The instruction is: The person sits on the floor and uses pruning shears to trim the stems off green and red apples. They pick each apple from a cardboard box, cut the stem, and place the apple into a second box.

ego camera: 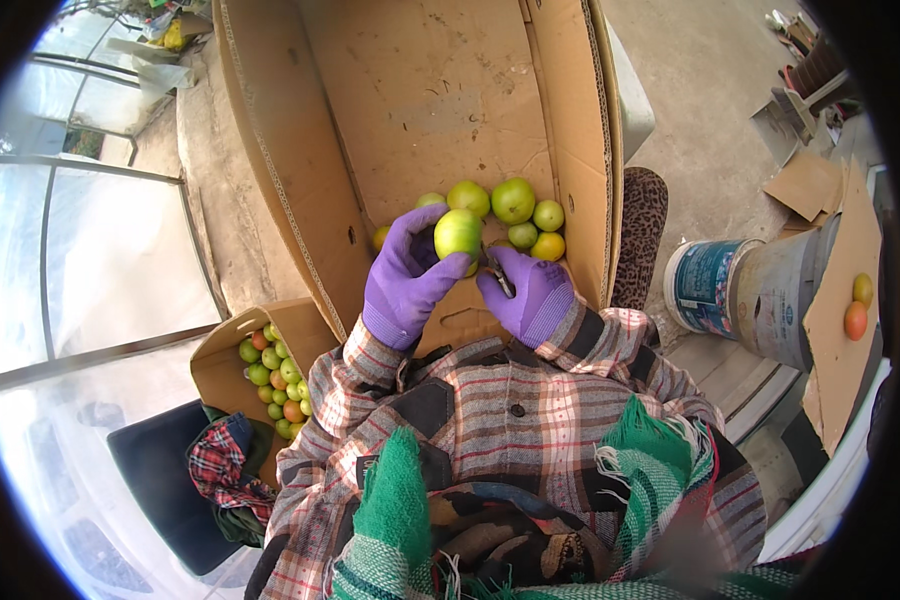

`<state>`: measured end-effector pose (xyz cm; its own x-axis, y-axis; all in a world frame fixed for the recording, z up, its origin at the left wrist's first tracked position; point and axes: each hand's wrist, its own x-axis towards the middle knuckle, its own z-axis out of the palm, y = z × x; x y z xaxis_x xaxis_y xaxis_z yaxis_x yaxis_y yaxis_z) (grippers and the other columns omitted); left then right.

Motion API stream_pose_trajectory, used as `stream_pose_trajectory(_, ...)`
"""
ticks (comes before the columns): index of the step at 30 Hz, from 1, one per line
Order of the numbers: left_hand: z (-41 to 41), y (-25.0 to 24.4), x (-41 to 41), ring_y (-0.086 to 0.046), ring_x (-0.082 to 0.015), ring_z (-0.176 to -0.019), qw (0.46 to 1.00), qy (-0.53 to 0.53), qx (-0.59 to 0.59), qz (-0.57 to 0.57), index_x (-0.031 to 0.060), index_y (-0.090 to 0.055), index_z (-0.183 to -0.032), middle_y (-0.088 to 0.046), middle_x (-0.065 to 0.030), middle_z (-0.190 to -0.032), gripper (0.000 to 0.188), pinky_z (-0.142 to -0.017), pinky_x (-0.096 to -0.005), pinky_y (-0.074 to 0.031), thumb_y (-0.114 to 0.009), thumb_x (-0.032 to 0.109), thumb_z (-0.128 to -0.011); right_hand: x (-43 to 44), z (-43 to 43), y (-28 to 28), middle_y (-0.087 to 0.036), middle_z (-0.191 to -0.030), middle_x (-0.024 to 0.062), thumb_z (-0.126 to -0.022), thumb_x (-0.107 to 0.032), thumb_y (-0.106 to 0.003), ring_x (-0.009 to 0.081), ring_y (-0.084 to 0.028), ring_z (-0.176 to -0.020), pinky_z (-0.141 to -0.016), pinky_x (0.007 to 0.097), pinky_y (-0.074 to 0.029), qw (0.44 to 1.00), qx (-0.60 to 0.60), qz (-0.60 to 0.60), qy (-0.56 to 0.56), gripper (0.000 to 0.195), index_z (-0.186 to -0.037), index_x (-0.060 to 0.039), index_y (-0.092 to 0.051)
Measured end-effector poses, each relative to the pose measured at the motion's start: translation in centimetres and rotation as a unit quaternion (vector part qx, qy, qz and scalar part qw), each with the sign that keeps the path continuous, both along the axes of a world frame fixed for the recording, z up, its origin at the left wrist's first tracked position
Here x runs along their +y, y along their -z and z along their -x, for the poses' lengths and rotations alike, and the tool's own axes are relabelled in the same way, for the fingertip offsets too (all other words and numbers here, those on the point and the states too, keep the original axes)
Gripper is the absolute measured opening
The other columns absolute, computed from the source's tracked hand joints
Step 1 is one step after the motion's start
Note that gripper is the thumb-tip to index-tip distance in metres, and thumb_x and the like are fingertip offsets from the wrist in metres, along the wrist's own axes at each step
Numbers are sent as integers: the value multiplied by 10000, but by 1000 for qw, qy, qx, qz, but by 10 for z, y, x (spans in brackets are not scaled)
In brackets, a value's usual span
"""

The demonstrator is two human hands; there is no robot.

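Observation:
My left hand (pixel 412 270), in a purple knitted glove, holds a large green tomato (pixel 457 233) between thumb and fingers over the near end of a big cardboard box (pixel 450 112). Close to the tomato's right side, my right hand (pixel 526 294), gloved alike, grips small metal snips (pixel 502 276); their tips are partly hidden. Just beyond the hands, several green tomatoes (pixel 513 200) lie in the box, with a yellowish tomato (pixel 548 246) near its right wall. Another yellow tomato (pixel 379 238) shows beside my left hand.
A smaller cardboard box (pixel 221 360) with green and reddish tomatoes stands at the left, near a dark bin (pixel 161 480) with plaid cloth over it. To the right are buckets (pixel 772 289) and a cardboard sheet (pixel 832 375) bearing a red tomato (pixel 856 320) and a greenish one.

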<state>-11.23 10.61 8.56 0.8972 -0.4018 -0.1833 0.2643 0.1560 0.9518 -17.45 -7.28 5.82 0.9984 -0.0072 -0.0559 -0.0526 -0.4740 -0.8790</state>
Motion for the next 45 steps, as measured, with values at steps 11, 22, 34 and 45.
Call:
stream_pose_trajectory(11,-56,15,27,-648,-299,-1133,846,-121,-250,-455,60,-540,-1348,-635,-144,-1268,547,-976,-397,-536,-739,10,-841,-3,-1,2,-619,-671,-2,-971,-148,-671,43,-570,-619,-560,259,-469,981,61,-171,61,168,-1104,-48,-697)
stream_pose_trajectory(22,-85,61,15,-574,-400,-1172,638,53,-331,-693,88,-589,-1147,-566,-177,-1276,447,-958,-481,-508,-695,-39,-732,-1,6,6,-622,-716,25,-947,-83,-662,74,-553,-623,-583,270,-470,986,-31,-161,5,197,-1135,-27,-672)
stream_pose_trajectory(34,-67,31,12,-581,-402,-1161,694,-13,-434,-574,80,-616,-1234,-607,-172,-1262,458,-973,-466,-500,-703,19,-789,-1,5,0,-666,-850,127,-885,-226,-729,335,-658,-797,-704,447,-508,936,-141,-65,-315,360,-1213,-111,-634)
stream_pose_trajectory(45,-26,66,-36,-671,-364,-1010,662,362,-307,-580,74,-599,-1157,-647,-168,-1132,468,-838,-458,-553,-728,412,-861,-1,5,9,-690,-914,118,-872,-232,-752,337,-667,-843,-742,433,-520,931,-164,-73,-319,399,-1236,-111,-642)
